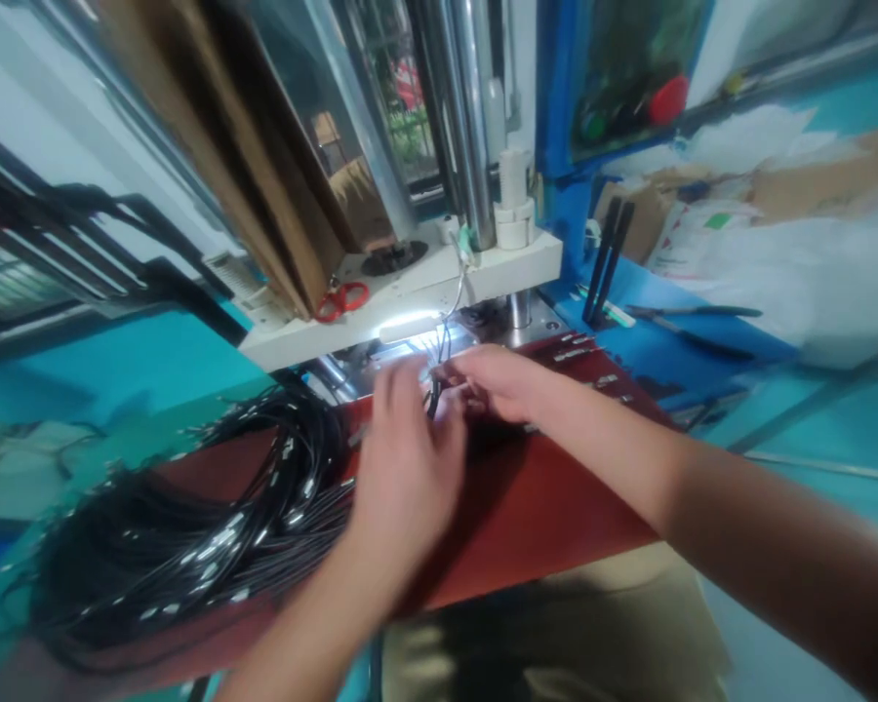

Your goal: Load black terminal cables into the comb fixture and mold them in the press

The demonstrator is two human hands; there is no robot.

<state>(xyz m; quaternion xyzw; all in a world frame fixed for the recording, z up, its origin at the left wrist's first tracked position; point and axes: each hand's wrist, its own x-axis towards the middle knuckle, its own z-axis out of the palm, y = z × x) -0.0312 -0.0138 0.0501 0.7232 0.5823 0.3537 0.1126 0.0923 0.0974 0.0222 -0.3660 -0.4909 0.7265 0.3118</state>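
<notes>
In front of the lit opening of a press, both my hands meet over a dark red work surface [512,517]. My right hand [498,382] has its fingers pinched together on a black cable [434,394], whose thin wires fan up toward the light. Beside it, my left hand [406,448] is smeared by motion; its thumb and fingers curve round the same spot, and whether they grip is unclear. To the left lies a large coil of black cables [285,487] with pale tags on it.
Above my hands sits the press's white plate [410,288], with red-handled scissors [342,300] on it and metal columns [475,127] rising behind. Small metal-tipped parts [575,353] lie on the right of the red surface. Dark tweezers [695,322] rest on a blue ledge farther right.
</notes>
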